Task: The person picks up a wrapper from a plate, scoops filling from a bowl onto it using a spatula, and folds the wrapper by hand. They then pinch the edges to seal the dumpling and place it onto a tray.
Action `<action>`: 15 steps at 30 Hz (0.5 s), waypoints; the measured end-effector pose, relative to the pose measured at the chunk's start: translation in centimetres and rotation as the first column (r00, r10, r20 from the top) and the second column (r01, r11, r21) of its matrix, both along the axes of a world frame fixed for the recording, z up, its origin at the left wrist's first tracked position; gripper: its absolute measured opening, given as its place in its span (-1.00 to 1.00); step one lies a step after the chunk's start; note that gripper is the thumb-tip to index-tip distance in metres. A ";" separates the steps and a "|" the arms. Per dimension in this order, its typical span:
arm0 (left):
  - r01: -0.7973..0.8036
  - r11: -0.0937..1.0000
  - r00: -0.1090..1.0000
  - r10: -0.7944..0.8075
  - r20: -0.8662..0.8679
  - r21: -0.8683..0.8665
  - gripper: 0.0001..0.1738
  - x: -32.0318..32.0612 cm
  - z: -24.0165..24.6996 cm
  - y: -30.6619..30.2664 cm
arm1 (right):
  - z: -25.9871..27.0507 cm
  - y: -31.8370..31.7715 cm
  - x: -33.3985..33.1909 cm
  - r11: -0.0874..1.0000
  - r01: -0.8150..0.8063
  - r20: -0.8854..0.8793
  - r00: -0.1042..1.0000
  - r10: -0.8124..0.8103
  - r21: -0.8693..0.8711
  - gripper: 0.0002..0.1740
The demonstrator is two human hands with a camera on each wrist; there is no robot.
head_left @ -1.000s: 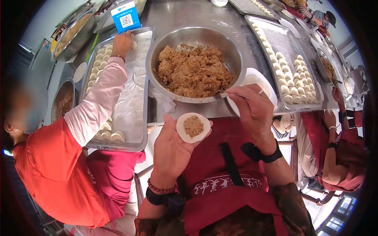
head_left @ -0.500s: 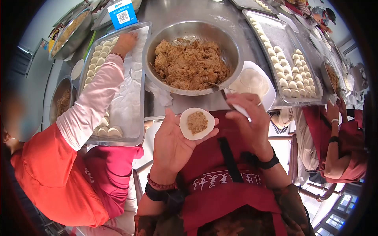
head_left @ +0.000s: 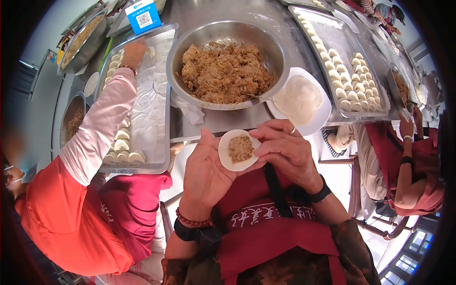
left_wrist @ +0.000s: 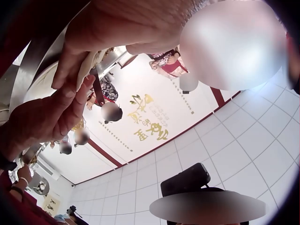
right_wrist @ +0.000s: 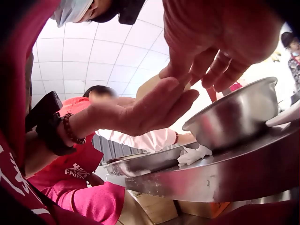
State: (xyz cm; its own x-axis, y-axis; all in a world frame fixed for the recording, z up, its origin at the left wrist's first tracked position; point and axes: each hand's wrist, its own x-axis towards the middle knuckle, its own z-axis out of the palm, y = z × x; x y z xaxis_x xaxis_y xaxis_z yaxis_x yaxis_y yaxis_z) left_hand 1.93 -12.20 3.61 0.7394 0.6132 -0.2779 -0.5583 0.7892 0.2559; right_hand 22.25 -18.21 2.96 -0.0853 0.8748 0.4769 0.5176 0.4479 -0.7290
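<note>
In the head view a round dumpling wrapper [head_left: 227, 159] lies across the fingers of my left hand [head_left: 202, 178], palm up, the thumb standing free at its left. A mound of minced filling [head_left: 241, 149] sits in the wrapper's middle. My right hand [head_left: 290, 154] pinches the wrapper's right edge between thumb and fingers. The left wrist view shows the wrapper [left_wrist: 86, 70] edge-on between both hands. Beyond the hands stands a large steel bowl [head_left: 228, 102] of filling [head_left: 225, 71], with a thin metal utensil handle [head_left: 260, 98] over its rim.
A white plate [head_left: 319, 124] of stacked wrappers [head_left: 297, 102] stands right of the bowl. Trays of shaped dumplings lie left [head_left: 154, 95] and right [head_left: 349, 47]. A person in red [head_left: 71, 209] reaches over the left tray. A crumpled white cloth [head_left: 192, 114] lies by the bowl.
My right hand has let go of the utensil handle at the bowl's rim and come down to the wrapper's edge. The left hand still carries wrapper and filling. The neighbour's hand has moved slightly over the left tray.
</note>
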 end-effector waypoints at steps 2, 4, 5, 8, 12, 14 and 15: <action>-0.042 0.999 0.992 0.040 -0.118 -0.012 -0.16 0.3 0.4 -0.2 | -0.1 0.1 -0.3 1.000 -0.003 -0.008 1.000 0.003 0.015 -0.75; -0.082 0.995 0.997 0.082 0.014 -0.051 -0.18 0.2 -0.6 -0.2 | -0.1 0.1 -0.7 0.999 -0.002 0.005 1.000 0.002 0.039 -0.76; -0.099 0.993 0.991 0.105 0.080 -0.071 -0.19 0.1 -1.0 -0.3 | -0.1 0.1 -0.8 0.999 0.006 0.003 1.000 -0.006 0.037 -0.76; -0.128 0.989 0.988 0.133 0.080 -0.069 -0.22 0.2 -1.0 -0.5 | -0.3 0.1 -1.0 1.000 0.025 -0.009 1.000 -0.025 0.018 -0.76; -0.144 0.988 0.989 0.145 0.012 -0.064 -0.25 0.4 -0.4 -0.6 | -0.3 0.2 -0.8 1.000 0.027 -0.035 0.999 -0.027 0.000 -0.76; -0.143 0.989 0.989 0.145 0.031 -0.047 -0.25 0.4 -0.6 -0.7 | -0.4 0.2 -0.9 1.000 0.024 -0.040 0.999 -0.024 0.005 -0.76; -0.139 0.990 0.990 0.139 0.035 -0.019 -0.26 0.4 -0.9 -0.8 | -0.4 0.3 -1.0 1.000 0.026 -0.041 0.999 -0.026 0.004 -0.76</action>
